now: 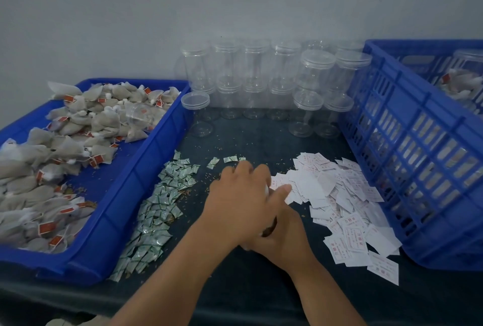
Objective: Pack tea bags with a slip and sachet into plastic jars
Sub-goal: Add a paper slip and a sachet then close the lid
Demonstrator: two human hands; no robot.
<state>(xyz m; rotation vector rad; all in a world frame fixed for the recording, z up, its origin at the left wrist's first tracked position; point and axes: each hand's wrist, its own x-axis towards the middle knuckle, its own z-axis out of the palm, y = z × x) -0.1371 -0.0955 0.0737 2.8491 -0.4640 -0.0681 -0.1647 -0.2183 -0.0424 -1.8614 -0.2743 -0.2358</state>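
Crossing over my right hand (286, 243), my left hand (240, 202) lies near the middle of the dark tabletop (248, 289). The left fingers (247, 168) are bent downward, and the thumb stretches right until it touches the edge of the white slips (339, 195). The back of the hand hides whether those fingers hold anything, so I cannot tell. My right hand sits mostly under the left with its fingers out of sight. A brown and white bit of something shows between the two hands, but I cannot tell what it is or how it is held.

The slips spread in a loose heap from my hands to the blue crate (418, 158) at the right edge of the tabletop. A filled jar (462, 79) stands at the crate's far end. Green-and-white sachets (162, 202) lie in a long band just beside the blue tray (122, 210) at the left edge, with a few loose ones just beyond my left fingers. Tea bags (78, 127) with red tags are heaped in the tray, and one clear jar lies on its side (141, 113) among them near the far right corner. Empty jars (251, 74) with lids on stand two high along the far edge, against the wall. Fine crumbs dot the tabletop around my hands.
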